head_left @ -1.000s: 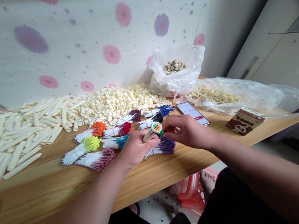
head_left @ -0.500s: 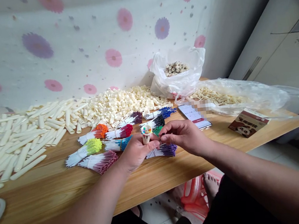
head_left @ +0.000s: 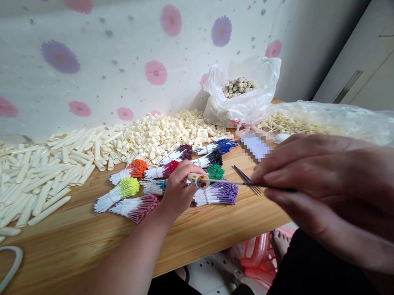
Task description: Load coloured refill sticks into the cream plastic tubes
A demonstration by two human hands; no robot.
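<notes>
My left hand (head_left: 177, 189) is closed around a short cream pen barrel (head_left: 192, 178), its open end turned to the right. Small coloured tips show inside that end. Close to the camera, my right hand (head_left: 331, 189) pinches a thin pen refill (head_left: 227, 182), pale along its length and dark near the fingers. The refill's far end meets the barrel's opening; how deep it sits I cannot tell. Around my left hand lie banded bundles of refills, among them a purple bundle (head_left: 219, 194), a green bundle (head_left: 215, 171) and a yellow bundle (head_left: 117, 193).
Long cream tubes (head_left: 46, 182) are heaped at the left, and short slotted cream parts (head_left: 167, 132) at the back. A plastic bag (head_left: 245, 105) of parts stands behind a phone (head_left: 258, 148). Thin dark pointed items (head_left: 245, 177) lie by the purple bundle. A white loop (head_left: 17, 265) is at left.
My right hand has moved right and much nearer the camera, drawing out the refill's length. The barrel in my left hand has tipped from upright to pointing right. The view has shifted slightly.
</notes>
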